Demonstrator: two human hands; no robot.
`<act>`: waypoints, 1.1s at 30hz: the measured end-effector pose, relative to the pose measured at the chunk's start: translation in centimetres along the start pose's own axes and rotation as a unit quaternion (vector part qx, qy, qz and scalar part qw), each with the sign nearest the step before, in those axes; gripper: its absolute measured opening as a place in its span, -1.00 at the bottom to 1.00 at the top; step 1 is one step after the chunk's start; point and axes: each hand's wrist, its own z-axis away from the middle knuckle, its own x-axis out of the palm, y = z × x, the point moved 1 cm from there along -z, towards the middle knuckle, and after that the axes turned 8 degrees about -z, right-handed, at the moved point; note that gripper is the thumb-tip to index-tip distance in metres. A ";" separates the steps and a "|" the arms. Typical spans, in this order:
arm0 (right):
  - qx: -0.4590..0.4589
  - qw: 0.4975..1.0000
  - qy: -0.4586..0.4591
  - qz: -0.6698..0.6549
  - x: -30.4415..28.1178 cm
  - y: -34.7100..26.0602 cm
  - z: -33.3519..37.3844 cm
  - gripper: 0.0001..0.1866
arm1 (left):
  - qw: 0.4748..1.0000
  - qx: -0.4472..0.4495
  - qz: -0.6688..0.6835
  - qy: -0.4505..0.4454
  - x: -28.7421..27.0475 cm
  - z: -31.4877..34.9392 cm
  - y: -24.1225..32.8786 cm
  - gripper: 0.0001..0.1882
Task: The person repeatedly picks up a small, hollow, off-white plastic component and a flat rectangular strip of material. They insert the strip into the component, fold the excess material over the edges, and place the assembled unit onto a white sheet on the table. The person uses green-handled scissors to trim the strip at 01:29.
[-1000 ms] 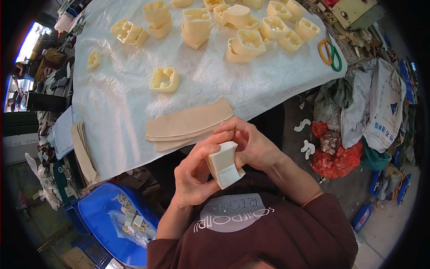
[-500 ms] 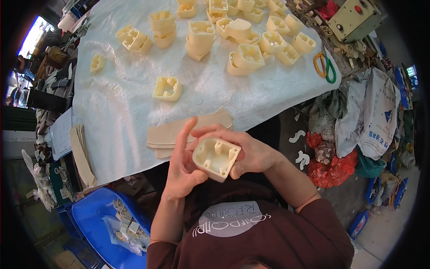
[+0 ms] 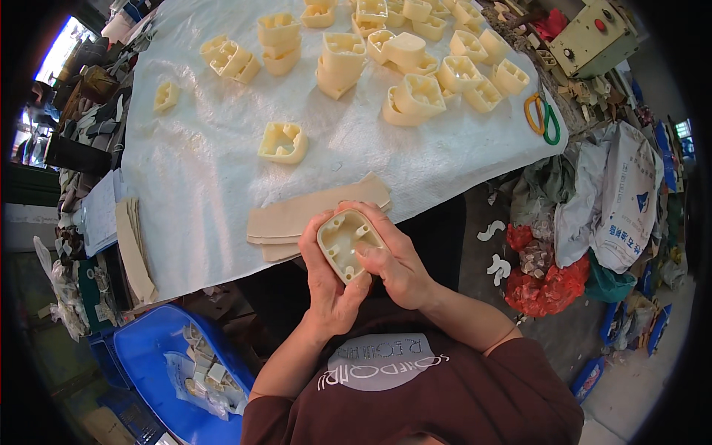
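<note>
Between my two hands, just off the table's near edge, is a cream plastic housing (image 3: pixel 343 251) with its hollow side up, showing small posts inside. My left hand (image 3: pixel 326 285) wraps its left and lower sides. My right hand (image 3: pixel 397 267) grips it from the right, the thumb reaching over the rim into the hollow. Beyond my hands lies a stack of tan sandpaper-like strips (image 3: pixel 297 215). A single similar housing (image 3: pixel 283 142) rests on the table past the strips. Several more housings (image 3: pixel 419 96) stand singly and stacked toward the far side.
A white sheet covers the table (image 3: pixel 200 178). Green and orange-handled scissors (image 3: pixel 551 122) lie at its right edge. More tan strips (image 3: pixel 135 248) hang at the left edge. A blue bin (image 3: pixel 148 348) with scraps stands lower left; bags (image 3: pixel 552 285) sit on the floor at right.
My hands have closed more tightly round the housing, which has turned and shifted slightly left and up. The left fingers have folded in, and the right thumb has moved inside the hollow.
</note>
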 end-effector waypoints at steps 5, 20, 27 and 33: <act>-0.128 0.977 -0.042 0.167 -0.6 -0.2 0.2 -0.41 | 0.962 -0.120 0.243 0.043 0.3 -0.6 0.8 -0.27; -0.187 0.937 -0.026 0.295 -0.9 0.1 0.4 -0.07 | 0.899 -0.178 0.398 -0.046 -0.8 0.0 0.1 -0.44; -0.166 0.947 -0.029 0.272 -0.6 0.4 0.5 -0.13 | 0.922 -0.182 0.341 -0.010 -0.3 0.1 0.1 -0.47; -0.189 0.938 -0.107 0.269 -1.1 0.5 0.4 -0.10 | 0.881 -0.237 0.407 -0.041 -1.3 -0.7 0.3 -0.61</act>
